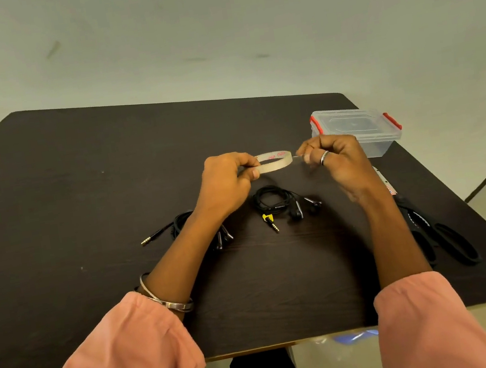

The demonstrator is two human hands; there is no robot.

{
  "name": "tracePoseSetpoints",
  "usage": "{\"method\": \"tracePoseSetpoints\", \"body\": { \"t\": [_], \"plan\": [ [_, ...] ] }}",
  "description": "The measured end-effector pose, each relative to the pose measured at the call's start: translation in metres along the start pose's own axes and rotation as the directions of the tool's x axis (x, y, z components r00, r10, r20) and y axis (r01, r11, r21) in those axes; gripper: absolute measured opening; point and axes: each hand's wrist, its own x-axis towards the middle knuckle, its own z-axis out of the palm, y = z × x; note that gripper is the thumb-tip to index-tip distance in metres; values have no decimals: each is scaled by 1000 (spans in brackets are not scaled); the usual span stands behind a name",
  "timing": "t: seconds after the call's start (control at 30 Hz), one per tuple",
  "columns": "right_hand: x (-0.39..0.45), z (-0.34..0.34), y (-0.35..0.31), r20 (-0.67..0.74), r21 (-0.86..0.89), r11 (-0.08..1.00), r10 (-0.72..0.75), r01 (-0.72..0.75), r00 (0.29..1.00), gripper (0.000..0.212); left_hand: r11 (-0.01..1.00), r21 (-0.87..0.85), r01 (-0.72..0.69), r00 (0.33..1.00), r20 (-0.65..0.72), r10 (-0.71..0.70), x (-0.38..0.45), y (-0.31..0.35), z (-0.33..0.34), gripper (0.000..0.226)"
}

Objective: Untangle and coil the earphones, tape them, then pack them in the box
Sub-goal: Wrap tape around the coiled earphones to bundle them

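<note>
Matt dark wood-grain table (81,208); clear glossy plastic box (356,130) (red clips); translucent tape roll (274,161).

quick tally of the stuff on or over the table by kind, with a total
earphone sets: 2, one under the left forearm, one coiled at centre
tape roll: 1, held by the left hand; the right hand pinches its free end
clear plastic box, lid on: 1
scissors: 1
total: 5

Plain indoor room, dark wooden table (81,208), bare pale wall (210,15)
</note>
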Motion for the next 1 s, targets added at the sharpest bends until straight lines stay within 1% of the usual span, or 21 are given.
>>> {"method": "tracePoseSetpoints", "body": {
  "t": [0.07,0.17,0.23,0.33,0.4,0.5,0.6,0.67,0.77,0.87,0.93,1.0],
  "plan": [
    [0,-2,6,40,28,998,63,-64,997,25,998,56,12,1000,19,-13,2,-3,4,17],
    [1,-3,12,79,73,990,117,-122,990,28,994,105,35,999,18,-37,4,-8,8,17],
    [2,-4,13,65,114,985,126,-133,990,29,992,116,51,998,23,-54,5,-9,8,15],
    [2,-5,13,21,156,981,111,-113,994,28,995,80,64,997,30,-67,5,-9,6,15],
    [1,-4,10,20,177,980,87,-89,996,27,997,52,50,998,34,-52,5,-9,4,14],
    [0,-3,5,10,218,974,68,-69,998,24,1000,11,6,1000,-9,-6,5,-9,4,15],
    [-1,-5,4,-18,245,964,111,-103,994,18,999,24,-48,996,-72,50,5,-10,4,19],
    [-1,-6,6,-46,219,966,155,-141,987,16,997,38,-64,994,-88,67,8,-10,5,19],
    [-3,-8,9,-72,158,969,205,-192,976,15,994,105,-23,999,-20,25,11,-5,5,20],
    [-9,-14,14,-109,135,959,263,-248,959,22,976,215,25,996,76,-42,16,-4,4,24],
    [-13,-19,17,-134,116,951,301,-286,944,23,963,262,58,989,113,-90,20,-5,3,24],
    [-16,-20,21,-151,46,949,314,-311,937,21,954,291,76,981,147,-123,22,-4,4,23]
  ]
}}
